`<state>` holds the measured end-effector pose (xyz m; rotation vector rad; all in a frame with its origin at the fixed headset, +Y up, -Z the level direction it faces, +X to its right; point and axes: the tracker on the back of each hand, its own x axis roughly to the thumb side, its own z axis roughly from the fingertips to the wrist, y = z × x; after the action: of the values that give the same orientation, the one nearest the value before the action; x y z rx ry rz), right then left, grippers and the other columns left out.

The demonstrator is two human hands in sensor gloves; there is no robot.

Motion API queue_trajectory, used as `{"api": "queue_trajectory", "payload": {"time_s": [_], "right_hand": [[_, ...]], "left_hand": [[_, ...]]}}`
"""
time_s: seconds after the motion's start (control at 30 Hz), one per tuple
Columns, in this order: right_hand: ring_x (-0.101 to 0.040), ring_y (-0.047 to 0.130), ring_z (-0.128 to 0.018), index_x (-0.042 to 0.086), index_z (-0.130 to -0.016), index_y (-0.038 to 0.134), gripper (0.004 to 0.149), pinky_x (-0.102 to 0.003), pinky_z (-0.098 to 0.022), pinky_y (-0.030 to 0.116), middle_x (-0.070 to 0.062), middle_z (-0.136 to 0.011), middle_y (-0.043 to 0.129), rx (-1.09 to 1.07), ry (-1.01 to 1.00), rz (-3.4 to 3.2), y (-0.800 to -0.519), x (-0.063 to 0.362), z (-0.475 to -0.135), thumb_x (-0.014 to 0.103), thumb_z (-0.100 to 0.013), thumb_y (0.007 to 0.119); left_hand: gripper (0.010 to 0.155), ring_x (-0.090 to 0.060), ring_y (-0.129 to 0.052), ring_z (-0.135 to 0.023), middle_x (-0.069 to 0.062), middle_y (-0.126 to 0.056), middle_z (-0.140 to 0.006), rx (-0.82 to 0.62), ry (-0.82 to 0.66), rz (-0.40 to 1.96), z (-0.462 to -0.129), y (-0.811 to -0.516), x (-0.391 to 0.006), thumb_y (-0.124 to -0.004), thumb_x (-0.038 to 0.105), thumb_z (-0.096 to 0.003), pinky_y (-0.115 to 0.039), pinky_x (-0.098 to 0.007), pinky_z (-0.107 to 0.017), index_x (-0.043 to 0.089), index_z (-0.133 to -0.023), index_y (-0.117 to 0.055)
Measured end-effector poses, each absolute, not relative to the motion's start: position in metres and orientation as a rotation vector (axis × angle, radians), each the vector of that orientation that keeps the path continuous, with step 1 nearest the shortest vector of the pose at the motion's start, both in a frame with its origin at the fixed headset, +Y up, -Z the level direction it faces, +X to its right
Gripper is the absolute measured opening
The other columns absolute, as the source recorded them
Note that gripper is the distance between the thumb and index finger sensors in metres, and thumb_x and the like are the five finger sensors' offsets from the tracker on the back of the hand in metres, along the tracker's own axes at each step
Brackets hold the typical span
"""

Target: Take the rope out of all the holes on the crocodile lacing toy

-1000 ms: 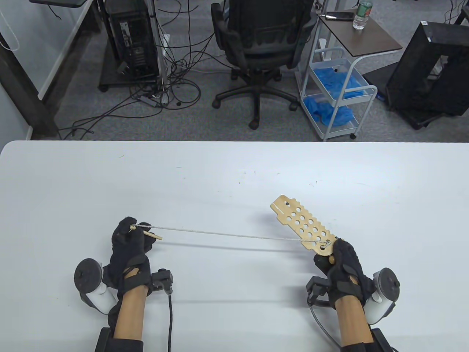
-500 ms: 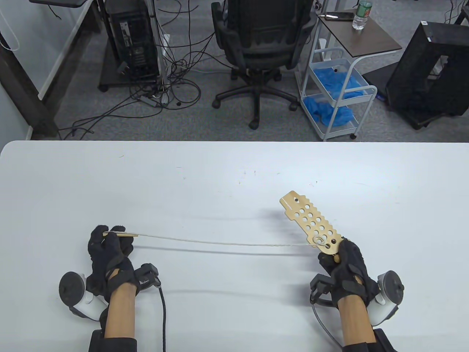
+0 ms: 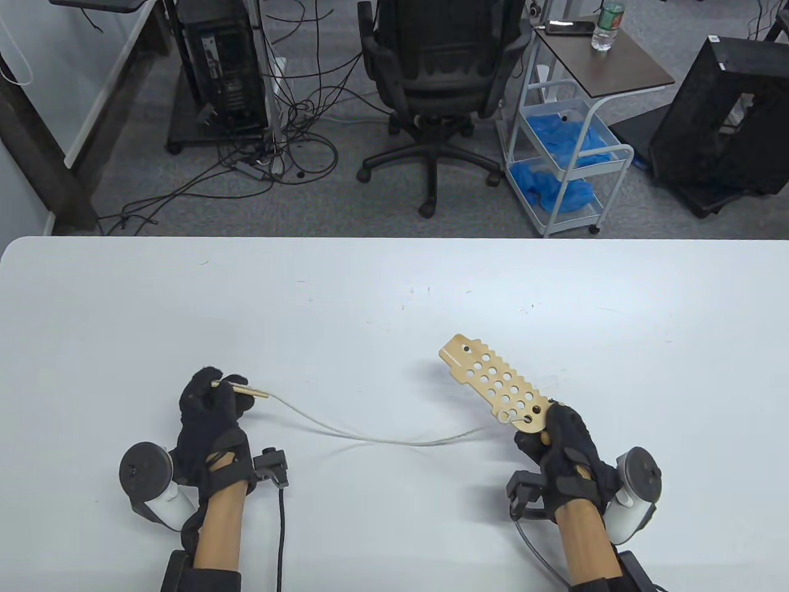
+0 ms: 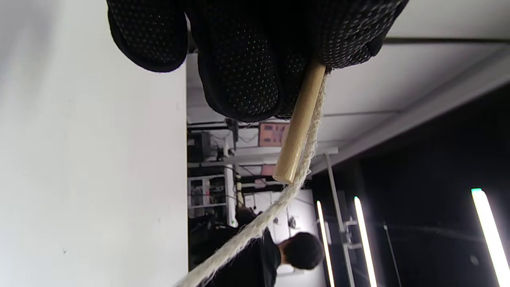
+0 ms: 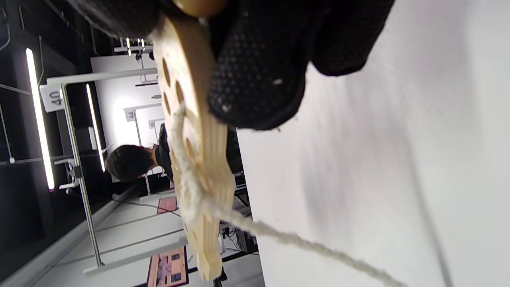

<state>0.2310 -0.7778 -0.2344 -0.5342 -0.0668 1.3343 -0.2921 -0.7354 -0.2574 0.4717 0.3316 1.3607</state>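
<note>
The right hand (image 3: 564, 447) grips the crocodile lacing toy (image 3: 493, 382) by its near end, fingers and thumb curled round the wooden board. The toy is held above the table (image 3: 394, 290), its far end pointing away and toward the left hand's side. Rows of round holes run along the board; most are open.

The rope (image 3: 382, 435) passes through a hole near the gripped end of the toy, where a small loop shows beside the right hand's fingers. From there it sags in a shallow curve across to the left hand (image 3: 209, 413) (the lowest part of the curve lies close to or on the table surface; contact cannot be confirmed). In the right wrist view the rope (image 5: 191, 187) lies against the face of the toy (image 5: 191, 131) and leads off toward the lower right.

The left hand pinches the wooden needle (image 3: 243, 388) at the rope's free end, fingers closed on it. In the left wrist view the needle (image 4: 299, 123) projects from between the gloved fingertips (image 4: 243, 75), with the braided rope (image 4: 279, 199) running alongside it and onward past its tip.

The two hands are well apart, each near the near edge of the table. A tracker (image 3: 145, 475) is strapped to the back of the left hand, and another tracker (image 3: 638, 487) to the right.
</note>
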Motion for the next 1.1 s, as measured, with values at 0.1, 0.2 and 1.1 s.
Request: {"api": "queue_trajectory", "payload": {"time_s": [0.1,0.2,1.1], "right_hand": [[-0.022,0.102,-0.042,0.013,-0.087,0.071,0.046,-0.053,-0.054,0.076,-0.012,-0.078,0.092,-0.503,-0.053,1.374,-0.776,0.224,-0.234,0.040,-0.049,0.073],[-0.022,0.102,-0.042,0.012,-0.086,0.070,0.046,-0.053,-0.054,0.076,-0.012,-0.077,0.092,-0.471,-0.030,1.391,-0.775,0.218,-0.234,0.039,-0.049,0.073],[-0.023,0.102,-0.041,0.012,-0.086,0.070,0.046,-0.053,-0.053,0.077,-0.014,-0.082,0.089,-0.148,0.169,1.616,-0.765,0.145,-0.217,0.039,-0.049,0.073]], "left_hand": [[0.049,-0.011,-0.101,-0.059,0.007,-0.098,-0.079,0.472,0.223,1.286,-0.257,-0.724,-0.274,-0.080,0.038,-0.0496,-0.080,-0.048,-0.060,0.035,-0.097,-0.070],[0.049,-0.011,-0.101,-0.058,0.006,-0.099,-0.077,0.461,0.115,1.230,-0.254,-0.713,-0.253,-0.081,0.040,-0.0488,-0.080,-0.048,-0.060,0.035,-0.097,-0.072],[0.044,-0.015,-0.099,-0.063,0.004,-0.098,-0.078,0.457,-0.575,0.621,-0.185,-0.669,-0.106,-0.088,0.039,-0.0438,-0.078,-0.053,-0.061,0.038,-0.087,-0.086]]}}
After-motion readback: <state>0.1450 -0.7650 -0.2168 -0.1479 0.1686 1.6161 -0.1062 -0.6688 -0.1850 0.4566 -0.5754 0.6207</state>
